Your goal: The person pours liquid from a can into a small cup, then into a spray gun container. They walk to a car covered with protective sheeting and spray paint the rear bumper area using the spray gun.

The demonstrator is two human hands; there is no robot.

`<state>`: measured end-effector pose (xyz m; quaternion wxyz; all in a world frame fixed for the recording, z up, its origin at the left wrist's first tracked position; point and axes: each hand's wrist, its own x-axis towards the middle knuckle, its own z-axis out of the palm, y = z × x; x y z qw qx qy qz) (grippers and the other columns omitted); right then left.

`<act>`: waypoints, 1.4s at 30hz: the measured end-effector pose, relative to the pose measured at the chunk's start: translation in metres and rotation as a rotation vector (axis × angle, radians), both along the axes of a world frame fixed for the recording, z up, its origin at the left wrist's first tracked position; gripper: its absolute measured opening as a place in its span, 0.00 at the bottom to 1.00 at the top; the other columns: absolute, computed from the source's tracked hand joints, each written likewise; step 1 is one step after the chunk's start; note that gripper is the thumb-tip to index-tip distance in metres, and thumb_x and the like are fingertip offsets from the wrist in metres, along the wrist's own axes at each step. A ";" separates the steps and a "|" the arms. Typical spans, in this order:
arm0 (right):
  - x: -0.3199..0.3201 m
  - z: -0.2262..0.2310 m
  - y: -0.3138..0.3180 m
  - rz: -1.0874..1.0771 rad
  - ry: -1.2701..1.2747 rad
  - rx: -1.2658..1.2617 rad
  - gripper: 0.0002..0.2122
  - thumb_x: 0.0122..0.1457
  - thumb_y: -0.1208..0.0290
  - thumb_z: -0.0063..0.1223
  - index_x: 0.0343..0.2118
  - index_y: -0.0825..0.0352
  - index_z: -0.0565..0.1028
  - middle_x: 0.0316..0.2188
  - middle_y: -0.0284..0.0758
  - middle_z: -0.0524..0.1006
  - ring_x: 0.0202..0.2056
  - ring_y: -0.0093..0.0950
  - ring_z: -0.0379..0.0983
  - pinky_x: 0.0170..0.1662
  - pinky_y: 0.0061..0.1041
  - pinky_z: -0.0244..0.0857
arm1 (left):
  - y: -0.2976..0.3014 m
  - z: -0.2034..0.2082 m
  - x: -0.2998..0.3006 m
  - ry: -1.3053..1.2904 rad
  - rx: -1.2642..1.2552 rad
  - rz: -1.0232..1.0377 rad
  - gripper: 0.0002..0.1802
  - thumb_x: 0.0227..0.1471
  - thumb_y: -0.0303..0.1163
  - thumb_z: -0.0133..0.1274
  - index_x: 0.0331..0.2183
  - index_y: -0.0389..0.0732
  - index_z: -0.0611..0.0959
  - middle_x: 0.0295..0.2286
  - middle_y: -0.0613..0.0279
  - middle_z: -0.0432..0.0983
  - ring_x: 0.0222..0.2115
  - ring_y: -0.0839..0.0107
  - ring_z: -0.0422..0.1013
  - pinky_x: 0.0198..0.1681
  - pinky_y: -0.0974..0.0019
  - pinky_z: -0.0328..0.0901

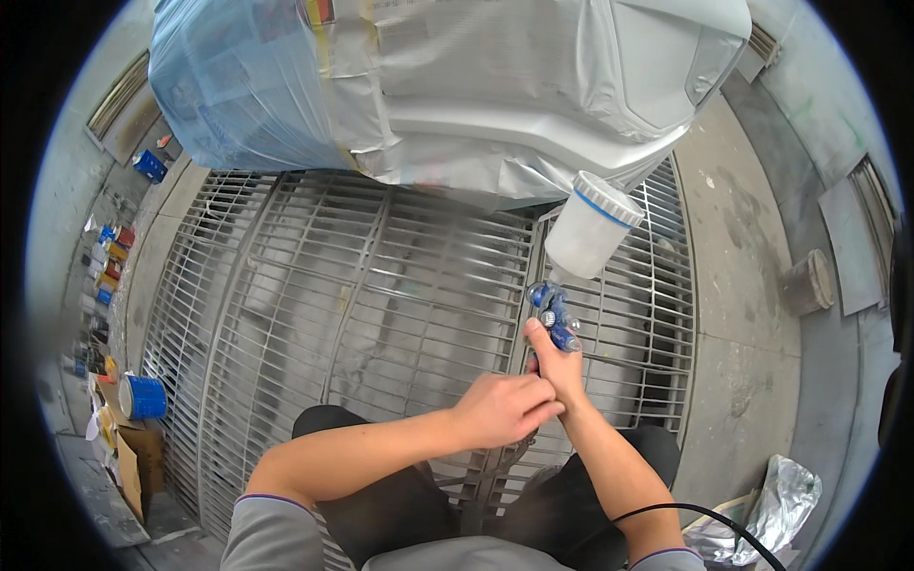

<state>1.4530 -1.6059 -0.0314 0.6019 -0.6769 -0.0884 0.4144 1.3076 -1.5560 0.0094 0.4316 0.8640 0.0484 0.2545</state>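
Observation:
My right hand (560, 369) is wrapped round the handle of a blue spray gun (552, 312), its thumb lying along the back of the gun. A translucent white paint cup (592, 228) with a ribbed lid and a blue ring sits tilted on top of the gun. Against the right wrist, my left hand (505, 407) is closed with its fingers curled; what they pinch, if anything, is hidden. Beyond the gun stands a vehicle body, its silver-white bumper (533, 124) partly wrapped in masking film (248, 86).
Beneath me lies a metal floor grating (409, 276). Several paint cans, a blue can (143, 398) among them, and a cardboard box (133, 457) line the left side. At right are a grey bucket (807, 284), crumpled foil (781, 500) and a black hose (709, 514) over my forearm.

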 end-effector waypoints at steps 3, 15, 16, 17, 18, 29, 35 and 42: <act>0.001 0.027 0.003 -0.101 0.124 0.024 0.24 0.69 0.42 0.56 0.37 0.65 0.77 0.26 0.31 0.76 0.15 0.19 0.61 0.17 0.23 0.54 | 0.006 -0.005 0.000 0.002 -0.003 0.006 0.10 0.59 0.34 0.65 0.32 0.42 0.81 0.25 0.60 0.78 0.24 0.54 0.76 0.27 0.55 0.70; 0.009 0.016 0.004 -0.054 0.051 -0.002 0.18 0.67 0.51 0.62 0.38 0.64 0.74 0.27 0.32 0.76 0.15 0.20 0.62 0.17 0.25 0.56 | -0.009 -0.013 0.004 -0.019 0.059 -0.136 0.12 0.61 0.38 0.64 0.30 0.44 0.79 0.22 0.61 0.73 0.22 0.56 0.73 0.23 0.54 0.66; 0.008 0.014 0.003 -0.026 0.001 0.009 0.17 0.66 0.54 0.65 0.38 0.65 0.75 0.22 0.30 0.75 0.14 0.20 0.61 0.16 0.26 0.55 | -0.009 -0.014 0.004 -0.022 0.060 -0.155 0.12 0.61 0.38 0.64 0.30 0.44 0.79 0.23 0.62 0.73 0.22 0.57 0.73 0.23 0.54 0.66; 0.009 0.013 0.004 -0.038 0.029 -0.031 0.13 0.64 0.62 0.68 0.37 0.65 0.75 0.18 0.26 0.71 0.14 0.19 0.62 0.16 0.26 0.55 | -0.010 -0.016 0.005 -0.020 0.061 -0.184 0.13 0.61 0.38 0.64 0.30 0.44 0.78 0.23 0.62 0.73 0.23 0.57 0.73 0.23 0.55 0.66; 0.009 0.011 0.003 -0.035 0.035 -0.027 0.13 0.65 0.63 0.67 0.37 0.64 0.74 0.18 0.26 0.70 0.14 0.19 0.62 0.16 0.26 0.55 | -0.011 -0.018 0.005 -0.018 0.061 -0.213 0.13 0.61 0.38 0.64 0.30 0.45 0.78 0.23 0.62 0.72 0.23 0.58 0.73 0.23 0.55 0.66; 0.007 0.000 0.002 -0.013 0.107 -0.007 0.09 0.67 0.67 0.63 0.38 0.64 0.74 0.26 0.30 0.73 0.15 0.21 0.64 0.16 0.26 0.58 | -0.011 -0.015 0.004 -0.036 0.124 -0.242 0.12 0.61 0.37 0.63 0.29 0.44 0.78 0.24 0.63 0.72 0.24 0.59 0.74 0.24 0.56 0.67; 0.010 -0.030 -0.002 -0.060 -0.123 0.026 0.10 0.67 0.65 0.61 0.36 0.66 0.74 0.25 0.28 0.76 0.26 0.20 0.70 0.28 0.27 0.66 | 0.015 -0.002 0.022 -0.046 0.061 0.165 0.12 0.59 0.37 0.64 0.31 0.43 0.79 0.26 0.60 0.74 0.27 0.53 0.76 0.27 0.54 0.71; 0.006 -0.026 -0.009 -0.040 0.007 0.049 0.17 0.71 0.54 0.56 0.32 0.64 0.76 0.27 0.29 0.76 0.28 0.21 0.70 0.30 0.29 0.66 | 0.018 0.001 0.061 -0.008 0.493 0.137 0.14 0.57 0.41 0.63 0.32 0.43 0.77 0.28 0.62 0.74 0.33 0.61 0.77 0.31 0.56 0.72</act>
